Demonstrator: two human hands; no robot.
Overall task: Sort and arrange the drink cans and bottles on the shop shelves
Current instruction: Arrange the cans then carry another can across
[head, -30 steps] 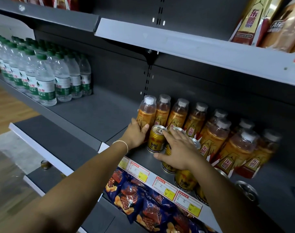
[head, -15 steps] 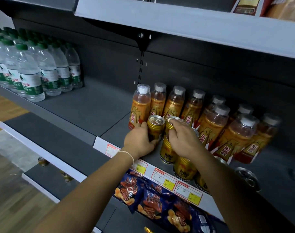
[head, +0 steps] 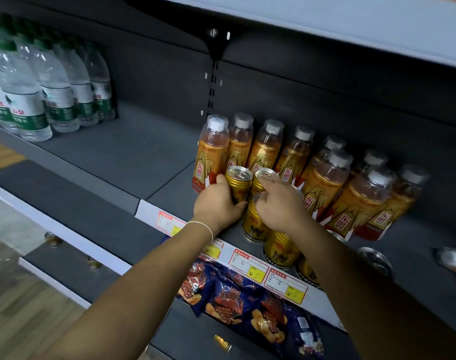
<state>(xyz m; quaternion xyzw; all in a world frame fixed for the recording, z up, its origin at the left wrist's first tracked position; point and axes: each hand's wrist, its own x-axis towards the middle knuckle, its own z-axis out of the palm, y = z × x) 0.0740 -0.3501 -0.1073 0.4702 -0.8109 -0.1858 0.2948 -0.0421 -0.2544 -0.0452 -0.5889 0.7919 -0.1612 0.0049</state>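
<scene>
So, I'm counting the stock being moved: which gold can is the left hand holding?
The leftmost gold can, right beside the end orange bottle; the left hand curls round its side. The right hand grips the next can.

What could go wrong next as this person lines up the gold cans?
1. The left hand grips a gold can close to the orange bottle behind; a push back might topple it.
2. The right hand grips a second can by its top, and that forearm passes over the front cans at the shelf edge, so it might knock one off.
</scene>
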